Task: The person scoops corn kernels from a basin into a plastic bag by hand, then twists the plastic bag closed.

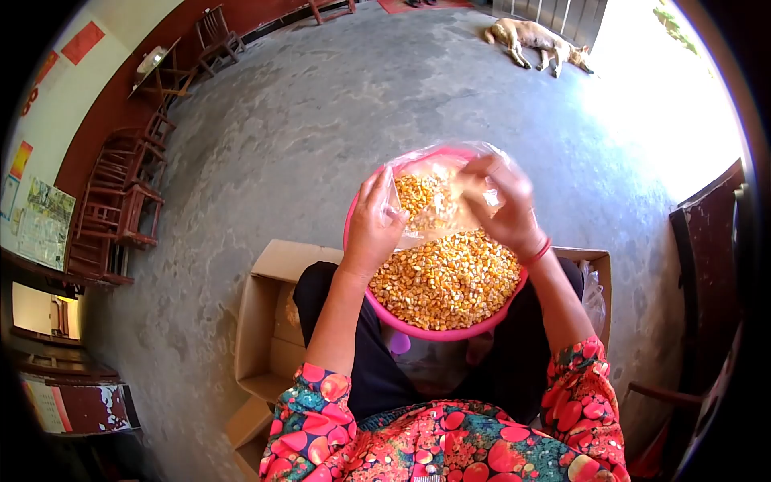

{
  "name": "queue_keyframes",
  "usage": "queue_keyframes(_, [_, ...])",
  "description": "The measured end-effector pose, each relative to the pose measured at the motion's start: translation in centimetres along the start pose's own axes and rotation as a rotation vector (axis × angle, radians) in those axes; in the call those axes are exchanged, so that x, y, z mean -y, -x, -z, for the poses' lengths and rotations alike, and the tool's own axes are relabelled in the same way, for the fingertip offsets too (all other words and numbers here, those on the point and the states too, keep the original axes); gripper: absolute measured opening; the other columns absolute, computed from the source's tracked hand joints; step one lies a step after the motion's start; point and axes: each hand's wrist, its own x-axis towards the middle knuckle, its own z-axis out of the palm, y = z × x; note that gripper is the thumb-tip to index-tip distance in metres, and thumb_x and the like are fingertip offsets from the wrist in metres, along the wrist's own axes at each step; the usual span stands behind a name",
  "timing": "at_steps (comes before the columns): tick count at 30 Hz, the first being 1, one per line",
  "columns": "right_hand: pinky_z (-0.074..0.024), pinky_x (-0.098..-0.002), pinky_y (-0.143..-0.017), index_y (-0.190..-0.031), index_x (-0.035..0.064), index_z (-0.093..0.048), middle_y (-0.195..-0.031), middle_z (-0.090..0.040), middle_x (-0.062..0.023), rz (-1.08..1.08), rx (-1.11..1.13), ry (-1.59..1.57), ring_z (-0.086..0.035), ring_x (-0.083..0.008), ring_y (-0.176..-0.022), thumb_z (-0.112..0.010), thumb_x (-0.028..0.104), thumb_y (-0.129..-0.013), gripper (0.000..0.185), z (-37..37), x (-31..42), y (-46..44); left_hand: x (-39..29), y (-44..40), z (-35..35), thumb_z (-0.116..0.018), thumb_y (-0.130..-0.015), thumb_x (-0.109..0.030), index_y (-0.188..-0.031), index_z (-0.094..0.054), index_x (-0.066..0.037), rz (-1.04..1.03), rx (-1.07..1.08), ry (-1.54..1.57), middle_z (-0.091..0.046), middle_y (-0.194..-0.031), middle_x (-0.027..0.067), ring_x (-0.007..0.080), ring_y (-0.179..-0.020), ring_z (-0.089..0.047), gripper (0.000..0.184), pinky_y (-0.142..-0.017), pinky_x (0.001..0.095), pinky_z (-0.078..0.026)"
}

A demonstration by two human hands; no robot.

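Observation:
A pink basin rests on my lap, filled with yellow corn kernels. A clear plastic bag lies over the far half of the basin, with more kernels inside it. At the bag's left edge my left hand pinches the plastic between thumb and fingers. My right hand, with a red band at the wrist, is above the right side of the bag. Its fingers are smeared by motion, so what they hold, if anything, does not show.
An open cardboard box stands at my left, and another box edge with plastic in it is at my right. Wooden chairs line the left wall. A dog lies on the concrete floor near the bright doorway.

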Motion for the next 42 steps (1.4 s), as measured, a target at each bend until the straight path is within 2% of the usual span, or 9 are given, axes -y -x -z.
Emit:
queue_keyframes(4, [-0.0479,-0.0389,-0.075,-0.09,0.0055,-0.063,-0.089,-0.061,-0.0118,0.172,0.702,-0.114,-0.059,-0.0295,-0.088,-0.066,0.015,-0.075,0.018,-5.0,2.8,2.7,0.7,-0.2,0.3,-0.059,-0.076,0.007,-0.134,-0.047,-0.003,-0.15,-0.045,-0.116,-0.051,-0.126,0.015,0.023,-0.111,-0.054,0.06,-0.086,0.0283,-0.048])
queue_keyframes(8, [-0.0467,-0.0403,-0.08,-0.092,0.007,-0.063,-0.093,-0.059,-0.0113,0.256,0.713,-0.036,-0.057,-0.0293,-0.092,-0.063,0.021,-0.078,0.02,-9.3,0.3,5.8,0.4,0.0,1.0,-0.055,-0.078,0.008,-0.13,-0.051,-0.002,-0.055,-0.091,-0.005,-0.053,-0.125,0.0145,0.0236,-0.112,-0.054,0.053,-0.092,0.0303,-0.046])
queue_keyframes(11, [-0.0457,-0.0426,-0.083,-0.093,0.0077,-0.06,-0.097,-0.056,-0.0134,0.272,0.541,0.036,-0.055,-0.0309,-0.096,-0.062,0.024,-0.079,0.021,-9.4,0.0,6.1,0.8,0.2,1.2,-0.053,-0.08,0.009,-0.13,-0.051,-0.001,-0.084,-0.081,-0.057,-0.053,-0.125,0.0127,0.0196,-0.11,-0.054,0.051,-0.084,0.0281,-0.049])
queue_keyframes(19, [-0.0473,-0.043,-0.077,-0.087,0.0067,-0.057,-0.091,-0.055,-0.0125,0.23,0.65,0.014,-0.057,-0.0306,-0.09,-0.059,0.024,-0.082,0.018,-9.1,-0.9,7.3,0.8,0.6,1.2,-0.054,-0.081,0.009,-0.129,-0.051,0.001,-0.026,-0.047,0.007,-0.052,-0.123,0.0109,0.0147,-0.097,-0.057,0.049,-0.07,0.0242,-0.052])
queue_keyframes(25, [-0.0513,-0.0396,-0.064,-0.077,0.0067,-0.053,-0.077,-0.054,-0.0098,0.179,0.663,0.09,-0.061,-0.0282,-0.073,-0.058,0.021,-0.084,0.017,-8.9,-1.4,7.9,0.4,0.7,1.5,-0.055,-0.08,0.008,-0.129,-0.051,0.002,-0.045,-0.058,-0.007,-0.053,-0.124,0.0114,0.0182,-0.108,-0.055,0.049,-0.083,0.0274,-0.049])
queue_keyframes(30, [-0.0523,-0.039,-0.062,-0.075,0.006,-0.054,-0.074,-0.057,-0.0105,0.145,0.66,0.099,-0.062,-0.0287,-0.07,-0.057,0.021,-0.085,0.018,-8.3,-0.3,7.1,-0.6,0.6,1.4,-0.056,-0.075,0.007,-0.128,-0.052,0.0,-0.056,0.026,-0.009,-0.056,-0.121,0.0169,0.0313,-0.114,-0.054,0.053,-0.098,0.0351,-0.042])
queue_keyframes(36, [-0.0477,-0.0345,-0.056,-0.082,0.0051,-0.061,-0.068,-0.06,-0.0075,-0.163,0.581,-0.332,-0.058,-0.0201,-0.058,-0.054,0.024,-0.093,0.023,-8.0,0.1,6.2,-0.1,0.9,1.1,-0.058,-0.076,0.005,-0.127,-0.053,-0.001,-0.021,0.097,-0.036,-0.056,-0.122,0.0141,0.0253,-0.115,-0.053,0.052,-0.1,0.0319,-0.04])
queue_keyframes(39, [-0.0372,-0.0213,-0.047,-0.082,0.0069,-0.062,-0.064,-0.05,0.0049,-0.768,0.918,-0.828,-0.044,-0.0045,-0.053,-0.053,0.032,-0.096,0.03,-5.9,0.8,4.1,-0.4,0.9,1.0,-0.057,-0.077,0.003,-0.128,-0.051,-0.002,-0.025,0.125,-0.043,-0.055,-0.122,0.016,0.0311,-0.115,-0.053,0.052,-0.099,0.0361,-0.042])
queue_keyframes(42, [-0.0303,-0.0173,-0.044,-0.081,0.0108,-0.06,-0.063,-0.048,0.006,-0.845,0.757,-0.987,-0.037,-0.0014,-0.05,-0.053,0.033,-0.096,0.028,-3.8,1.0,2.9,0.2,0.9,0.6,-0.057,-0.077,0.004,-0.13,-0.051,-0.003,-0.057,0.141,-0.034,-0.054,-0.124,0.0162,0.0308,-0.114,-0.054,0.053,-0.098,0.0356,-0.042])
